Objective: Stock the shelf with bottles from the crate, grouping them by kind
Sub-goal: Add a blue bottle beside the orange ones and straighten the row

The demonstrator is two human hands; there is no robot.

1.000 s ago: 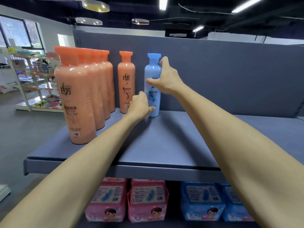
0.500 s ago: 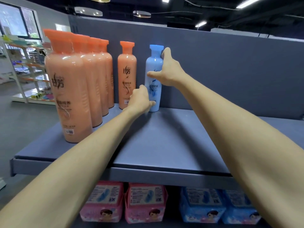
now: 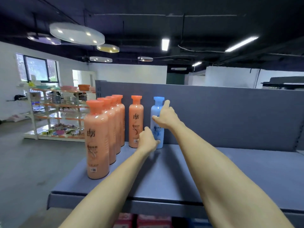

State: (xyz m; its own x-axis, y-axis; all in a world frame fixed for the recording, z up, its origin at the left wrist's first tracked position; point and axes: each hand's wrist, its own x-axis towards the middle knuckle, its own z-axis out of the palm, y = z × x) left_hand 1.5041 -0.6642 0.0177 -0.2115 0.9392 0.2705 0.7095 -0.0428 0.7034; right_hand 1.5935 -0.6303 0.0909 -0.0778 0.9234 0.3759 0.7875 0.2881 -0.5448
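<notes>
At the back of the grey shelf [image 3: 246, 170], against its rear panel, a blue bottle [image 3: 156, 112] stands upright beside a lone orange bottle [image 3: 135, 122]. Both hands are on it: the right hand [image 3: 166, 118] wraps its upper body, the left hand [image 3: 147, 141] presses its base, though the fingers' exact closure seems loose. Four more orange bottles [image 3: 97, 139] line up further left.

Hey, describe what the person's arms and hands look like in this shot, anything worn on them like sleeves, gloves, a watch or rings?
Both arms are bare along all of their visible length: no sleeves show. The left hand and the right hand wear no gloves. No watch, bracelet or band shows at either wrist, and no rings are visible on the fingers, though the fingers are small and partly hidden. No markings or tattoos show on the forearms.
</notes>
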